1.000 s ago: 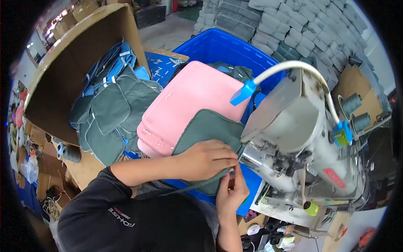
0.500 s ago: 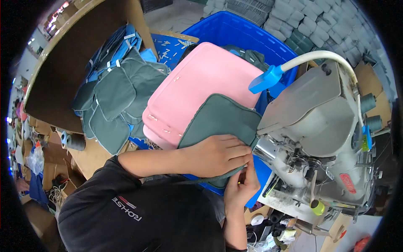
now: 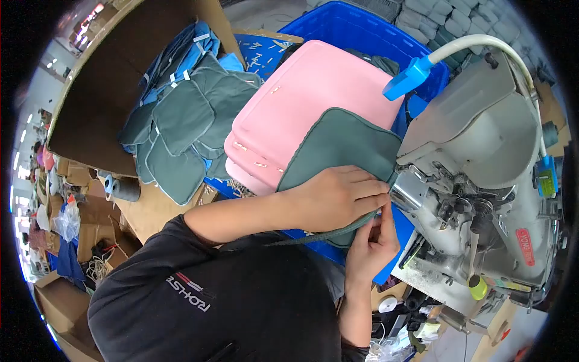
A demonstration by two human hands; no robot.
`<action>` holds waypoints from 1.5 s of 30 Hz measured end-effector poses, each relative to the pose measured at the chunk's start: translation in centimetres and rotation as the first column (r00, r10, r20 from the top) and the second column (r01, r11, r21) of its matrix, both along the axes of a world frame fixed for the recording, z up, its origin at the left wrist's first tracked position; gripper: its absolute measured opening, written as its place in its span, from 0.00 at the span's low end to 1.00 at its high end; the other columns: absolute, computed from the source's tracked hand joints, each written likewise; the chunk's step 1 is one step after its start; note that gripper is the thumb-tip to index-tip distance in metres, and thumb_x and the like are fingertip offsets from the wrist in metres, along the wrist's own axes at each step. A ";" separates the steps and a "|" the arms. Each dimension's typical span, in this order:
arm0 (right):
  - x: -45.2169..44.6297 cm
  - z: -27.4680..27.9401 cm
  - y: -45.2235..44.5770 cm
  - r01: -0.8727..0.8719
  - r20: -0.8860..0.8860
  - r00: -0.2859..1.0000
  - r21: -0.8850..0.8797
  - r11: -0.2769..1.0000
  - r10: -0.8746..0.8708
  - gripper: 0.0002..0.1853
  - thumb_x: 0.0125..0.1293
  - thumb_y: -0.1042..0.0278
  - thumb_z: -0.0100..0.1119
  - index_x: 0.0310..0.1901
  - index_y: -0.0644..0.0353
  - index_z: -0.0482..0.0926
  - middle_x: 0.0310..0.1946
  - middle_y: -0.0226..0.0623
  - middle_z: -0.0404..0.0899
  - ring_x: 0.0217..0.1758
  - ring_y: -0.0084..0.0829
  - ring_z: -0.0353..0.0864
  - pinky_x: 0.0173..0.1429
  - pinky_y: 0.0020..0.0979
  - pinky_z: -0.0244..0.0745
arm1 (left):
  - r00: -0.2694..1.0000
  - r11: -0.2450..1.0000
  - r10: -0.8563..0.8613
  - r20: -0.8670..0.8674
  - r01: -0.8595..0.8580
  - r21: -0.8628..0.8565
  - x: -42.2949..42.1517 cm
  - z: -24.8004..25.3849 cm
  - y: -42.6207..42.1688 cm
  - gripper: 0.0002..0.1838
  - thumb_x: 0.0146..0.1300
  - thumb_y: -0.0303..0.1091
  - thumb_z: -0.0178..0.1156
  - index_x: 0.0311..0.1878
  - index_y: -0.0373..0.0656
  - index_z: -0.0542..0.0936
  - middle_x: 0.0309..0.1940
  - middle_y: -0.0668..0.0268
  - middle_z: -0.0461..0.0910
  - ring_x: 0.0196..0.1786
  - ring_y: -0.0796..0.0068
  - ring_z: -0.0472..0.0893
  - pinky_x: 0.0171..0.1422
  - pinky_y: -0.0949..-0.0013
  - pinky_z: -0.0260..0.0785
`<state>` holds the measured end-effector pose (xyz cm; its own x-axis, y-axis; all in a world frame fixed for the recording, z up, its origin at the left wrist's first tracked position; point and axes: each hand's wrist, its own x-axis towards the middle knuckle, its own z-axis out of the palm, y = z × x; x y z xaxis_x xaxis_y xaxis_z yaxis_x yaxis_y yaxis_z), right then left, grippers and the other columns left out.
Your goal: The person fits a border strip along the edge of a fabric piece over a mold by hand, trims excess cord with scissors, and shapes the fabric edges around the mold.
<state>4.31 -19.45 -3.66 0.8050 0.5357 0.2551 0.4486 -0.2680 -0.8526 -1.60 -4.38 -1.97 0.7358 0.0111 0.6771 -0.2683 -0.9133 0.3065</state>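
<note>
A dark green fabric panel [image 3: 341, 142] with a stitched edge lies partly over a pink lid-like board, its right corner at the metal front of a sewing machine [image 3: 470, 145]. My left hand [image 3: 341, 196] lies across the panel, fingers together and bent over its edge close to the machine. Just below, my right hand [image 3: 374, 244] pinches the same edge between thumb and fingers. From there a narrow green strip [image 3: 319, 237] runs left across the front of my shirt. The fingertips partly hide the edge they hold.
A pile of green panels [image 3: 184, 117] spills from a cardboard box [image 3: 99, 102] at left. Behind the pink board [image 3: 319, 78] stands a blue crate [image 3: 362, 24]. A lamp with a blue head [image 3: 407, 78] overhangs the board. Grey thread cones [image 3: 125, 188] sit at left.
The whole view has shifted, so everything appears farther right and higher. Both hands keep their hold on the panel at the machine, with little visible movement against it.
</note>
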 end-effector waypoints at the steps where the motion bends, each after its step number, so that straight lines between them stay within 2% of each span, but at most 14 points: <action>1: 0.1 0.0 0.0 -0.006 0.017 1.000 0.004 1.000 0.006 0.23 0.66 0.81 0.59 0.64 0.67 0.77 0.27 0.35 0.77 0.23 0.24 0.73 0.30 0.27 0.69 | 1.000 1.000 0.004 0.013 -0.004 -0.008 0.1 0.0 0.0 0.13 0.58 0.30 0.64 0.46 0.40 0.84 0.51 0.62 0.84 0.48 0.61 0.84 0.52 0.61 0.79; 13: -0.2 -0.3 -0.4 -0.029 0.085 0.996 -0.016 0.999 0.030 0.25 0.67 0.79 0.61 0.66 0.66 0.76 0.31 0.39 0.80 0.24 0.27 0.75 0.30 0.30 0.71 | 0.998 0.997 -0.004 -0.059 0.000 -0.075 0.1 0.4 0.3 0.17 0.53 0.27 0.68 0.48 0.40 0.85 0.52 0.62 0.83 0.52 0.60 0.84 0.55 0.60 0.79; 16: -0.5 -0.1 -0.5 -0.040 0.064 0.997 -0.039 0.998 0.042 0.26 0.66 0.78 0.62 0.67 0.67 0.75 0.33 0.40 0.81 0.25 0.30 0.76 0.30 0.31 0.71 | 0.997 0.986 0.015 -0.082 -0.028 -0.162 -0.1 1.1 0.4 0.15 0.57 0.28 0.68 0.49 0.39 0.83 0.45 0.60 0.85 0.45 0.59 0.86 0.51 0.60 0.79; 19: -1.0 -0.5 -0.8 -0.057 0.148 0.987 -0.063 0.996 0.066 0.28 0.66 0.78 0.63 0.68 0.68 0.73 0.35 0.43 0.81 0.27 0.32 0.78 0.31 0.32 0.73 | 0.916 0.794 0.087 -0.393 -0.302 -0.528 0.3 3.9 -0.1 0.10 0.63 0.29 0.67 0.46 0.37 0.82 0.34 0.60 0.85 0.35 0.60 0.86 0.41 0.63 0.78; 22: -1.8 -1.3 -1.4 -0.096 0.258 0.959 -0.091 0.991 0.117 0.29 0.66 0.78 0.63 0.69 0.69 0.70 0.38 0.46 0.81 0.30 0.35 0.80 0.32 0.33 0.75 | 0.861 0.907 0.059 -0.505 -0.258 -0.333 1.7 2.5 0.2 0.08 0.67 0.30 0.65 0.43 0.35 0.80 0.25 0.60 0.83 0.25 0.67 0.83 0.31 0.66 0.73; 27: -1.9 -1.2 -4.0 -0.153 0.077 0.986 0.024 0.988 0.150 0.33 0.66 0.77 0.63 0.71 0.71 0.64 0.41 0.50 0.79 0.34 0.43 0.82 0.43 0.36 0.79 | 0.836 0.313 -0.364 -0.412 -0.307 -0.899 1.7 1.9 1.0 0.09 0.70 0.31 0.62 0.43 0.33 0.80 0.23 0.66 0.80 0.20 0.77 0.78 0.26 0.71 0.69; 28: -1.2 -1.5 -5.4 -0.148 -0.045 0.988 -0.010 0.989 0.148 0.33 0.65 0.77 0.62 0.71 0.73 0.63 0.48 0.54 0.76 0.45 0.52 0.81 0.53 0.42 0.77 | 0.833 0.170 -0.414 -0.368 -0.327 -0.930 1.6 1.7 1.0 0.09 0.71 0.31 0.62 0.43 0.33 0.80 0.23 0.67 0.80 0.19 0.79 0.77 0.26 0.72 0.68; 31: 2.1 -1.6 -6.6 -0.082 0.236 0.945 -0.494 0.866 0.225 0.30 0.64 0.78 0.61 0.67 0.74 0.65 0.54 0.59 0.72 0.55 0.57 0.76 0.60 0.46 0.74 | 0.822 0.166 -0.424 -0.380 -0.342 -0.925 1.5 2.1 0.8 0.09 0.72 0.32 0.60 0.43 0.33 0.80 0.22 0.69 0.78 0.19 0.80 0.76 0.24 0.74 0.67; 32: 2.3 -2.3 -7.2 -0.131 0.090 0.971 -0.580 0.804 0.223 0.29 0.62 0.79 0.61 0.65 0.75 0.67 0.57 0.62 0.69 0.61 0.61 0.71 0.65 0.49 0.69 | 0.800 0.190 -0.424 -0.424 -0.380 -0.905 1.4 2.6 0.7 0.10 0.73 0.32 0.60 0.43 0.33 0.80 0.22 0.69 0.78 0.19 0.81 0.76 0.23 0.74 0.67; 35: 3.5 -5.1 -8.7 -0.187 0.084 0.942 -0.671 0.717 0.325 0.28 0.60 0.80 0.61 0.62 0.75 0.69 0.55 0.62 0.69 0.57 0.62 0.73 0.63 0.47 0.72 | 0.749 0.263 -0.429 -0.505 -0.431 -0.863 1.2 3.5 0.8 0.11 0.73 0.32 0.60 0.43 0.32 0.79 0.22 0.68 0.78 0.19 0.82 0.75 0.21 0.75 0.65; 36: 3.8 -5.6 -9.0 -0.156 0.138 0.935 -0.669 0.727 0.328 0.26 0.59 0.80 0.62 0.61 0.74 0.71 0.51 0.58 0.74 0.54 0.53 0.79 0.61 0.42 0.74 | 0.753 0.277 -0.433 -0.495 -0.412 -0.868 1.2 3.2 0.8 0.11 0.73 0.33 0.60 0.43 0.32 0.79 0.22 0.69 0.77 0.19 0.83 0.75 0.21 0.75 0.65; 40: 7.3 -6.0 -12.1 -0.344 -0.356 0.909 -0.344 0.874 0.217 0.20 0.57 0.80 0.64 0.53 0.70 0.77 0.40 0.47 0.83 0.42 0.37 0.84 0.49 0.36 0.77 | 0.773 0.285 -0.442 -0.455 -0.359 -0.888 1.1 2.1 0.8 0.11 0.73 0.33 0.60 0.41 0.32 0.79 0.21 0.69 0.77 0.18 0.83 0.74 0.21 0.75 0.64; 41: 7.6 -3.9 -12.0 -0.330 -0.527 0.845 -0.372 0.868 0.095 0.15 0.56 0.82 0.65 0.46 0.66 0.76 0.35 0.38 0.81 0.38 0.24 0.80 0.43 0.26 0.74 | 0.783 0.274 -0.440 -0.440 -0.350 -0.896 1.0 2.2 0.7 0.11 0.74 0.32 0.59 0.41 0.32 0.79 0.21 0.69 0.77 0.18 0.83 0.74 0.21 0.75 0.64; 45: 7.2 2.5 -12.4 -0.167 -0.911 0.401 0.029 0.985 0.095 0.22 0.54 0.63 0.74 0.42 0.60 0.70 0.28 0.30 0.71 0.20 0.19 0.68 0.22 0.21 0.62 | 0.811 0.184 -0.431 -0.396 -0.350 -0.918 0.4 2.3 -0.3 0.10 0.75 0.32 0.58 0.40 0.32 0.78 0.21 0.69 0.76 0.18 0.84 0.72 0.23 0.76 0.63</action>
<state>11.53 -31.83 -1.19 0.4628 0.6405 -0.6128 -0.5432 -0.3413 -0.7671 -1.18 -4.71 0.35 0.9100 0.2835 -0.3025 0.2460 0.2181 0.9444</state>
